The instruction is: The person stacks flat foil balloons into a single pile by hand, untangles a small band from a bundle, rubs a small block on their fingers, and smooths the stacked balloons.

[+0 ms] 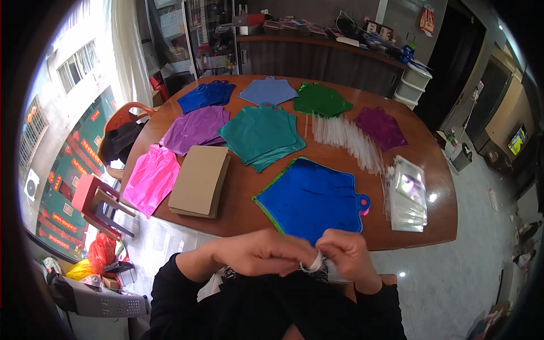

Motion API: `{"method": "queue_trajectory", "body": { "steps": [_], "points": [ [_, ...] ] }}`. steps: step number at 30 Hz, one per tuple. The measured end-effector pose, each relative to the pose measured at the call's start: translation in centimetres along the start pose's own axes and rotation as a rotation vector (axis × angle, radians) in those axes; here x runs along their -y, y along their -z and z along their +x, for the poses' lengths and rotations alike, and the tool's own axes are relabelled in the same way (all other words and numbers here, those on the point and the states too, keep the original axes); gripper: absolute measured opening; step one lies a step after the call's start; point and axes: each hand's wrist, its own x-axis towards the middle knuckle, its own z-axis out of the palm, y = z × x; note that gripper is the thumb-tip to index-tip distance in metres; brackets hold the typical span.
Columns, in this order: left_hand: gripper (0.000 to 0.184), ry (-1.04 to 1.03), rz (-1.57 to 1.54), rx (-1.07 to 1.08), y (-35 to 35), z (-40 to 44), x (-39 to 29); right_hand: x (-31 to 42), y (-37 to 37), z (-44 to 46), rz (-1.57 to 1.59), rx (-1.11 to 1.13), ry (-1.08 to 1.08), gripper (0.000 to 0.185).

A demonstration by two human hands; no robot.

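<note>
My left hand reaches across to the right in front of my body, its fingers stretched out and slightly blurred. A small white strip, perhaps tape or a wrap, shows around its fingertips. Beside it, my right hand is closed in a pinch on the strip, its fingertips partly hiding it. Just beyond both hands lies a blue fabric piece with a green edge on its left. A rounded tab with a pink-red dot sticks out on its right.
Brown card sheets are stacked at left on the wooden table. Around them lie pink, purple and teal shiny pieces. Thin clear sticks and clear plastic sleeves lie to the right. A red stool stands left.
</note>
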Motion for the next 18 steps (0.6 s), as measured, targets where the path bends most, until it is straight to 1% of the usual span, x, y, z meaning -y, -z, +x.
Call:
{"method": "queue_trajectory", "body": {
  "steps": [1,5,6,10,11,15,16,18],
  "points": [
    [0.042,0.001,-0.001,0.001,0.1,0.0,0.1,0.1,0.0,-0.1,0.0,-0.001,-0.001,0.012],
    [0.043,-0.058,0.767,-0.271,1.3,0.3,1.1,1.1,-0.3,0.0,-0.047,0.062,0.006,0.01],
    [0.043,-0.058,0.767,-0.27,1.2,0.3,0.9,0.9,-0.3,0.1,-0.047,0.061,0.006,0.01],
    [0.037,-0.025,-0.02,-0.254,-0.4,0.2,-1.0,-1.1,-0.4,0.6,-0.046,0.001,0.016,0.009],
    [0.037,-0.026,-0.02,-0.256,-0.2,0.1,-0.6,-0.9,-0.3,0.6,-0.047,0.002,0.016,0.009],
    [0.043,-0.123,0.488,-0.05,2.1,-0.1,1.8,0.9,0.5,0.8,-0.05,-0.01,0.049,0.008],
    [0.043,-0.122,0.487,-0.05,2.0,0.0,1.5,0.8,0.4,0.8,-0.049,-0.01,0.048,0.008],
    [0.041,-0.073,0.258,-0.224,1.1,0.3,0.0,0.2,-0.4,1.0,-0.069,0.024,0.045,0.008]
  ]
}}
